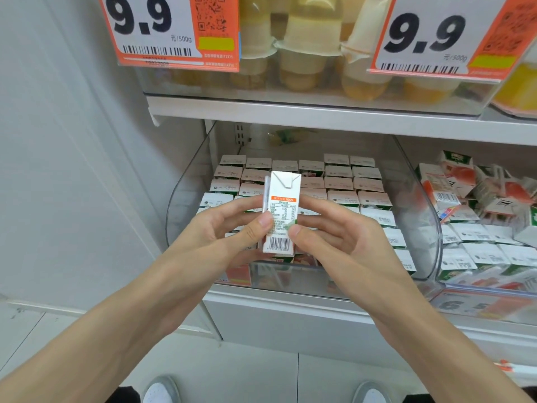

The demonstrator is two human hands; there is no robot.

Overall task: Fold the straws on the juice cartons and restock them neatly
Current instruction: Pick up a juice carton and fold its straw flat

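A white shop shelf (290,114) fills the view, with a pale wall to the left and a tiled floor (232,367) below. Under the shelf sits a clear bin (186,181) with curved walls, packed with stocked cartons (343,196) standing in neat rows, tops up.

In front of that bin, at the centre of the view, a person holds one carton (281,207) upright in both hands. Its side panel faces the camera, showing an orange band, small print and a barcode near the bottom. The left hand (229,228) grips the carton's left edge, thumb pressed on the printed face and fingers curled behind. The right hand (328,237) grips the right edge the same way. A thin white straw (266,193) lies flat along the carton's left side, above the left thumb.

To the right, a second bin (479,289) holds loose cartons (465,193), the back ones jumbled and tilted. Above the shelf stand yellow cups (305,39) between two orange price tags (162,30) reading 9.9. Two shoes (162,391) show at the bottom edge.
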